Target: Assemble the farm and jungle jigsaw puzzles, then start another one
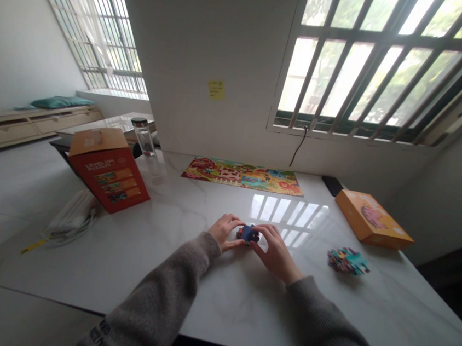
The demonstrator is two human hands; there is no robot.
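Observation:
Both my hands meet at the middle of the white marble table (pixel 186 284). My left hand (pixel 226 231) and my right hand (pixel 275 252) pinch small blue and red puzzle pieces (pixel 249 233) between their fingertips, low over the tabletop. Grey sleeves cover both my forearms. A finished strip of colourful puzzle (pixel 243 175) lies flat farther back, by the wall. A heap of loose puzzle pieces (pixel 347 260) sits to the right of my right hand.
A red puzzle box (pixel 109 174) stands open at the left, with a white cable and charger (pixel 70 218) in front of it. A clear bottle (pixel 144 137) stands behind it. An orange box (pixel 372 218) and a dark phone (pixel 332 185) lie at the right.

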